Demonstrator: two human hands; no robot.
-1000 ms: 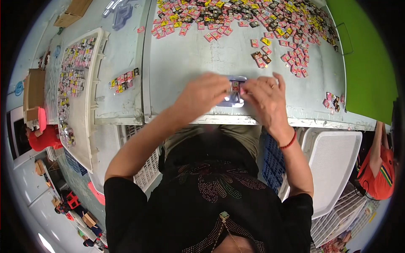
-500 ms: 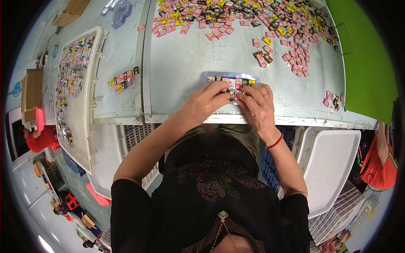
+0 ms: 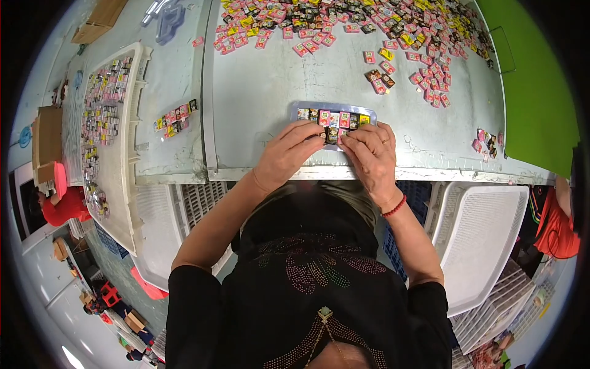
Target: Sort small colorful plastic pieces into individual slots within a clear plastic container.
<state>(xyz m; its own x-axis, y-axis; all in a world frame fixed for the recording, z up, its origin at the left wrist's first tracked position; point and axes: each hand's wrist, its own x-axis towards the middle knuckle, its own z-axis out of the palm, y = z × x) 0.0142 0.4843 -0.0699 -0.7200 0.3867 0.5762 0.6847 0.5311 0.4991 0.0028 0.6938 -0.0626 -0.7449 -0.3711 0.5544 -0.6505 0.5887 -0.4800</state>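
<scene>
A shallow clear plastic tray (image 3: 350,107) lies near the table's front edge, with small pink, black, yellow and white boxes in rows inside it. Over its left half, my left hand (image 3: 289,147) has its fingers bent together, fingertips against a dark box in the lower row. What it grips, if anything, is hidden under the fingers. My right hand (image 3: 372,154) covers the right half, thumb and fingers closed around a small pink box (image 3: 342,133) that shows only in part. A black-and-white box (image 3: 332,135) sits between the two hands.
A large heap of small boxes (image 3: 393,31) spreads across the far table. Rows of boxes (image 3: 175,119) lie at left, beside a long white crate (image 3: 132,111) of filled packs. A few boxes (image 3: 485,142) sit right, near a green panel (image 3: 534,92). White trays (image 3: 485,240) stand below.
My left hand has drawn back slightly left, uncovering more boxes in the middle of the tray. My right hand keeps its place on the tray. The whole view has shifted slightly.
</scene>
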